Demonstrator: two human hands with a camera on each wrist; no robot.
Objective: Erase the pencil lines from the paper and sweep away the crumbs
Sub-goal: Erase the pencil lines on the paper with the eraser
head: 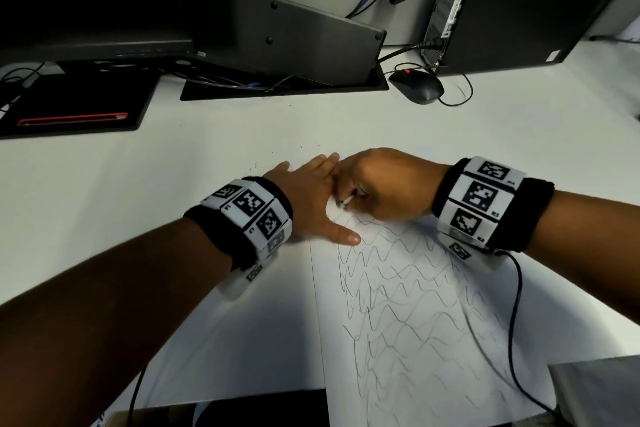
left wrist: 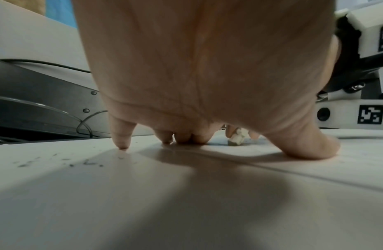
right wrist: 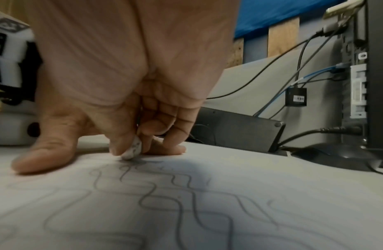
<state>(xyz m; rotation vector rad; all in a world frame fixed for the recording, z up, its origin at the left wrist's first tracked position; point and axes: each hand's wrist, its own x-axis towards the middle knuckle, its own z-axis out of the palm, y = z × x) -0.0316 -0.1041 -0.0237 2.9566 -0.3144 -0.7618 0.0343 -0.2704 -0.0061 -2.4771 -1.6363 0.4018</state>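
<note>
From above, the left hand lies spread flat, pinning the white paper sheet at its far corner; the wavy pencil lines run nearward from both hands. Left wrist: grey crumbs lie left of the fingertips. Right wrist: the right hand pinches a small white eraser, touching the farthest lines.

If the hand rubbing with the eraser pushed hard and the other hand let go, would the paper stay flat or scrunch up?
Probably scrunch or slide. The paper is one thin loose sheet on a smooth desk, so it looks floppy and light. That is likely why the left hand presses it flat beside the eraser, pinched in the right hand.
</note>
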